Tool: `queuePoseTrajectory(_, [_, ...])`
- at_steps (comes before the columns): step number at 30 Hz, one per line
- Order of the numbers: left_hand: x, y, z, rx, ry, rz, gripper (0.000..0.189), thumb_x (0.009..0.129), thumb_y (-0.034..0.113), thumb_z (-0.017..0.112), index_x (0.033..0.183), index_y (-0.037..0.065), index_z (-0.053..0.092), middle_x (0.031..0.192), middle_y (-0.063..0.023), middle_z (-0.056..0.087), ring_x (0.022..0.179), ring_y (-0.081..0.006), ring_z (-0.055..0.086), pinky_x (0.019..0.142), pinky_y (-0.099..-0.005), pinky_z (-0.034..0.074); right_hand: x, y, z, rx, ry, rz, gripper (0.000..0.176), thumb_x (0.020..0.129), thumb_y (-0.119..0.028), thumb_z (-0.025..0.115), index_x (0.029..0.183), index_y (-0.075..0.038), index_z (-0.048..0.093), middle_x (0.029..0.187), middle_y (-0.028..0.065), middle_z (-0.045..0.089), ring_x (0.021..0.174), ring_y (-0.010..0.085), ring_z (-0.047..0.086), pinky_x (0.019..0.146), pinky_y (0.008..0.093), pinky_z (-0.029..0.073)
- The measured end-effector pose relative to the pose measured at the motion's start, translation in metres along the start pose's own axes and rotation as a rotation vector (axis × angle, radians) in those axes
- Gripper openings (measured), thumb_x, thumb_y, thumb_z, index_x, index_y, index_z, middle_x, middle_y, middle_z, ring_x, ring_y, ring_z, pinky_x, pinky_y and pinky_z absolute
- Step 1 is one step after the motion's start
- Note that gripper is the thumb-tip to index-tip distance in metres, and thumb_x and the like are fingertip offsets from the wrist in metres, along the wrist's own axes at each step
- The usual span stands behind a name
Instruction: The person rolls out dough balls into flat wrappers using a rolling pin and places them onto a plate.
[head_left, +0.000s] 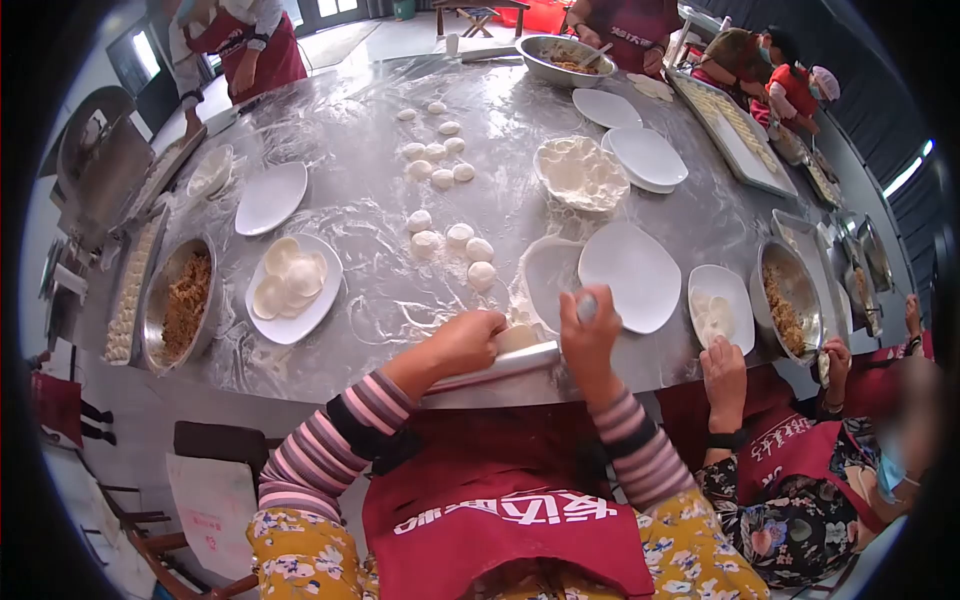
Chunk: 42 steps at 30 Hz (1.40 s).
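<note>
Floured steel table (pixel 380 200), left hand (pixel 468 340) gripping rolling pin (pixel 500 366), right hand (pixel 588 338) pinched shut, contents unclear

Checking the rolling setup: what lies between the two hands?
In the head view, a dough piece and the rolling pin lie between left hand and right hand.

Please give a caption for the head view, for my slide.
Left hand on a rolling pin, right hand at the dough, on a floured steel table.

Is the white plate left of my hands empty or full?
Not empty: the plate, left of the left hand on the rolling pin, holds several flat round dough wrappers, overlapping.
</note>
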<state>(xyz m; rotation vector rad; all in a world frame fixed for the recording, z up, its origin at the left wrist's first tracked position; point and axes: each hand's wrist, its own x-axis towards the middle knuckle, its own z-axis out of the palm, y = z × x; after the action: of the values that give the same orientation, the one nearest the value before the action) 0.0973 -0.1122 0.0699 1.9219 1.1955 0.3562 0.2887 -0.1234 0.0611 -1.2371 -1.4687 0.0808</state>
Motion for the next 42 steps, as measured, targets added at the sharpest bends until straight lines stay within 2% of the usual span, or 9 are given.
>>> queuePoseTrajectory(7, [0.018, -0.003, 0.007, 0.14, 0.087, -0.08, 0.024, 0.08, 0.023, 0.055, 0.08, 0.0, 0.063, 0.079, -0.0229, 0.062, 0.076, -0.0381, 0.06, 0.068, -0.0445, 0.046, 0.015, 0.008, 0.021, -0.026, 0.01, -0.079, 0.022, 0.077, -0.007, 0.067, 0.087, -0.005, 0.048, 0.069, 0.0186, 0.052, 0.062, 0.0406, 0.053, 0.052, 0.0443, 0.04])
queuePoseTrajectory(11, [0.008, -0.002, 0.018, 0.227, 0.17, 0.073, 0.017, 0.07, 0.015, 0.06, 0.078, 0.0, 0.059, 0.08, -0.0215, 0.06, 0.08, -0.0397, 0.058, 0.069, -0.0447, 0.046, -0.022, -0.005, -0.022, -0.071, 0.009, -0.007, 0.022, 0.076, -0.003, 0.068, 0.081, -0.004, 0.047, 0.066, 0.0122, 0.047, 0.055, 0.0273, 0.048, 0.051, 0.0359, 0.039])
queuePoseTrajectory(16, [-0.025, -0.022, -0.025, -0.201, 0.147, 0.036, 0.021, 0.073, 0.015, 0.062, 0.087, 0.0, 0.057, 0.08, -0.0142, 0.06, 0.074, -0.0238, 0.058, 0.066, -0.0366, 0.046, -0.039, -0.007, -0.036, 0.198, -0.077, 0.226, 0.02, 0.081, -0.003, 0.065, 0.078, -0.005, 0.045, 0.062, 0.0052, 0.044, 0.051, 0.0131, 0.043, 0.046, 0.0282, 0.036])
queuePoseTrajectory(23, [-0.114, -0.096, -0.175, 0.104, 0.653, -0.402, 0.028, 0.078, 0.014, 0.065, 0.1, -0.003, 0.059, 0.083, -0.0085, 0.061, 0.076, -0.0142, 0.058, 0.069, -0.0284, 0.048, -0.035, -0.005, -0.033, 0.254, -0.098, 0.248, 0.021, 0.082, -0.003, 0.064, 0.078, -0.004, 0.044, 0.063, 0.0049, 0.044, 0.05, 0.0119, 0.043, 0.046, 0.0275, 0.036])
queuePoseTrajectory(26, [-0.115, -0.106, -0.188, 0.171, 0.906, -0.478, 0.024, 0.075, 0.013, 0.061, 0.094, -0.002, 0.063, 0.084, -0.0151, 0.065, 0.078, -0.0228, 0.062, 0.071, -0.0334, 0.048, -0.035, -0.001, -0.031, 0.251, -0.101, 0.24, 0.021, 0.082, -0.003, 0.065, 0.078, -0.004, 0.044, 0.065, 0.0052, 0.045, 0.052, 0.0121, 0.043, 0.047, 0.0273, 0.036])
queuePoseTrajectory(33, [-0.001, -0.059, -0.089, 0.118, 0.383, -0.132, 0.019, 0.077, 0.019, 0.06, 0.083, 0.002, 0.066, 0.085, -0.0172, 0.065, 0.083, -0.0301, 0.064, 0.075, -0.0385, 0.05, -0.032, -0.005, -0.032, 0.206, -0.064, 0.167, 0.022, 0.077, 0.0, 0.068, 0.08, -0.004, 0.046, 0.066, 0.0093, 0.048, 0.051, 0.0208, 0.046, 0.049, 0.0299, 0.039])
queuePoseTrajectory(37, [0.047, -0.016, -0.041, 0.284, 0.404, -0.179, 0.023, 0.077, 0.025, 0.065, 0.083, 0.003, 0.065, 0.079, -0.0162, 0.065, 0.081, -0.0325, 0.063, 0.073, -0.0419, 0.049, -0.034, -0.004, -0.034, 0.178, -0.071, 0.16, 0.022, 0.076, 0.0, 0.068, 0.08, -0.004, 0.047, 0.067, 0.0089, 0.049, 0.052, 0.0204, 0.048, 0.049, 0.0297, 0.039])
queuePoseTrajectory(40, [0.066, -0.015, -0.02, 0.545, 0.69, -0.099, 0.023, 0.075, 0.023, 0.067, 0.086, 0.003, 0.063, 0.074, -0.0159, 0.061, 0.079, -0.0325, 0.062, 0.071, -0.0419, 0.049, -0.034, -0.011, -0.037, 0.191, -0.067, 0.158, 0.023, 0.076, 0.001, 0.069, 0.079, -0.004, 0.047, 0.065, 0.0092, 0.048, 0.051, 0.0195, 0.047, 0.048, 0.0292, 0.038])
queuePoseTrajectory(42, [0.062, -0.008, -0.021, 0.428, 0.498, -0.073, 0.024, 0.075, 0.024, 0.067, 0.084, 0.002, 0.062, 0.075, -0.0164, 0.062, 0.078, -0.0336, 0.062, 0.07, -0.0424, 0.049, -0.035, -0.01, -0.038, 0.196, -0.07, 0.17, 0.023, 0.075, 0.001, 0.069, 0.079, -0.004, 0.047, 0.065, 0.0089, 0.048, 0.05, 0.0193, 0.046, 0.047, 0.0291, 0.038])
